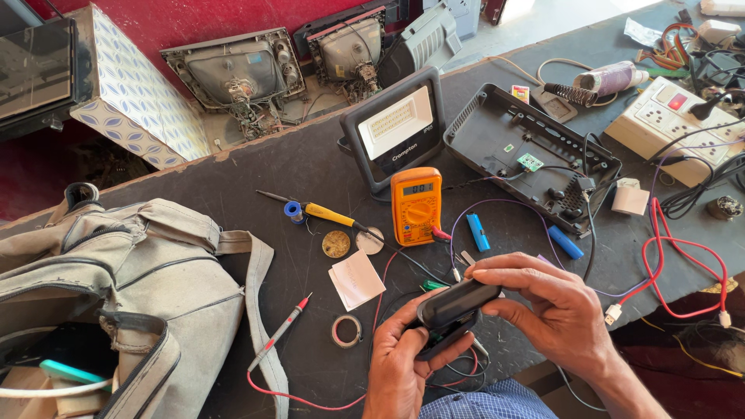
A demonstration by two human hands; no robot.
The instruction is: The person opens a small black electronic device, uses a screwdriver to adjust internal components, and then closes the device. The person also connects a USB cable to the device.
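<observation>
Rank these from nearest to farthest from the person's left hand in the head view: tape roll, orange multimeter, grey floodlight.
Measured from the left hand:
1. Tape roll, just left of it.
2. Orange multimeter, up the bench.
3. Grey floodlight, behind the multimeter.

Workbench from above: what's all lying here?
small black device: 1, black, held in both hands
multimeter: 1, orange, bench middle
floodlight: 1, dark grey, behind multimeter
open casing: 1, black, right of floodlight
screwdriver: 1, yellow handle, left of multimeter
tape roll: 1, pale, front of bench
bag: 1, grey-beige, left
socket board: 1, cream, far right
left hand: under device
right hand: over device
</observation>
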